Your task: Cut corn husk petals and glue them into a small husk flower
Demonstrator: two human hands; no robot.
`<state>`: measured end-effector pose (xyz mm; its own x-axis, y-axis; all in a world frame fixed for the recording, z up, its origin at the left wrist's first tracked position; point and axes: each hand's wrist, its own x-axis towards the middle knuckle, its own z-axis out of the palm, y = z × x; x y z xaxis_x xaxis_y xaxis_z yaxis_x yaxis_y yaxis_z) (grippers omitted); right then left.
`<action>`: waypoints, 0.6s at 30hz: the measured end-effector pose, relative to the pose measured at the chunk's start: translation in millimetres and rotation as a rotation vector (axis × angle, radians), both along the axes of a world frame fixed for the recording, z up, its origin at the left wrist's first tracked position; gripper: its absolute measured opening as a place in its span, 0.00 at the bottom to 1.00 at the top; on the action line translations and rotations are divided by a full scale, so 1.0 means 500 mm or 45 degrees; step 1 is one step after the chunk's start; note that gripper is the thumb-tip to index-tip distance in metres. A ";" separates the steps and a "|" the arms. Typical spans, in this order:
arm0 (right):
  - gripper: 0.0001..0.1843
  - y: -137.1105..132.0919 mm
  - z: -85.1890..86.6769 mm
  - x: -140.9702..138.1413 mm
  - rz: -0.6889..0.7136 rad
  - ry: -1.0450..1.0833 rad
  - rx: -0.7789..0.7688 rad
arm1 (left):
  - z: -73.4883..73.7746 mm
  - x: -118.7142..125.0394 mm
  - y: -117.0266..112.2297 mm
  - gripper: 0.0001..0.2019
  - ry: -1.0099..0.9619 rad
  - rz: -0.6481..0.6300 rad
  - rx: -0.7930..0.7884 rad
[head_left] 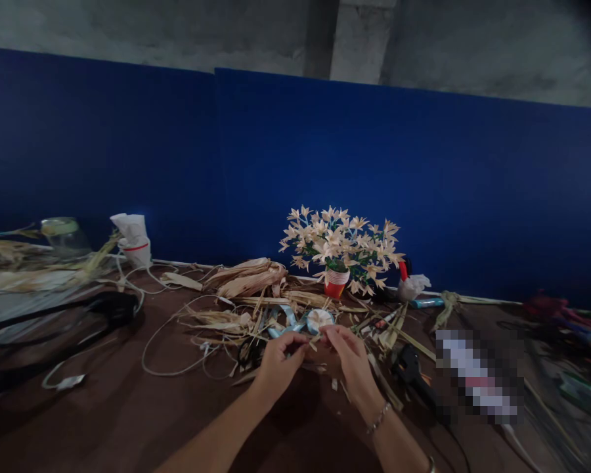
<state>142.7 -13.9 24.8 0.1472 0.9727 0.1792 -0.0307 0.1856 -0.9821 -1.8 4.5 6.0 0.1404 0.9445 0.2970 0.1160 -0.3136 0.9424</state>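
Observation:
My left hand (282,358) and my right hand (347,355) meet over the table, fingers pinched close together. Between their fingertips is a small pale strip of corn husk (314,343). Just beyond them lies a roll of light blue ribbon (320,320), its loose end (288,317) curling to the left. Black-handled scissors (249,353) rest left of my left hand, partly hidden under strips. A black glue gun (408,364) lies to the right of my right hand.
Behind the hands stands a red cup (335,287) of pale husk flowers (332,240). Dried corn husks (249,279) are heaped to its left. A white cord (148,355) loops across the brown table (128,420). A blurred-out object (477,378) lies at right; a blue partition (374,151) borders the back.

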 end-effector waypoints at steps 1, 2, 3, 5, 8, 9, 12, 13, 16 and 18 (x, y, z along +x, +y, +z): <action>0.13 0.001 0.001 -0.001 0.094 0.103 -0.077 | -0.001 0.001 -0.001 0.09 0.000 -0.027 0.001; 0.12 0.000 0.002 -0.002 0.170 0.197 -0.138 | -0.001 0.001 -0.001 0.09 -0.001 -0.046 -0.003; 0.11 0.000 0.003 -0.003 0.228 0.273 -0.182 | -0.002 0.002 -0.002 0.09 -0.001 -0.059 -0.010; 0.12 -0.003 0.004 -0.005 0.284 0.353 -0.222 | -0.003 0.001 -0.002 0.09 0.003 -0.080 -0.018; 0.11 -0.004 0.002 -0.003 0.321 0.398 -0.245 | -0.001 -0.001 -0.003 0.07 0.015 -0.102 0.015; 0.11 -0.004 0.001 -0.002 0.339 0.420 -0.258 | 0.001 -0.002 -0.005 0.07 0.025 -0.108 0.040; 0.11 -0.003 -0.001 0.000 0.399 0.471 -0.312 | 0.008 -0.002 -0.011 0.05 0.070 -0.142 0.136; 0.11 -0.003 -0.001 -0.001 0.405 0.471 -0.331 | 0.011 -0.002 -0.014 0.05 0.086 -0.160 0.163; 0.11 -0.003 0.000 -0.004 0.390 0.443 -0.371 | 0.014 -0.002 -0.017 0.06 0.119 -0.189 0.214; 0.11 -0.004 0.001 -0.005 0.389 0.434 -0.367 | 0.012 -0.002 -0.015 0.06 0.119 -0.174 0.215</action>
<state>140.1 -16.1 25.5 -0.1473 0.9830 -0.1100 -0.3669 -0.1576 -0.9168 -3.1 -3.2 11.8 0.2981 0.8526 0.4292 0.1457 -0.4850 0.8623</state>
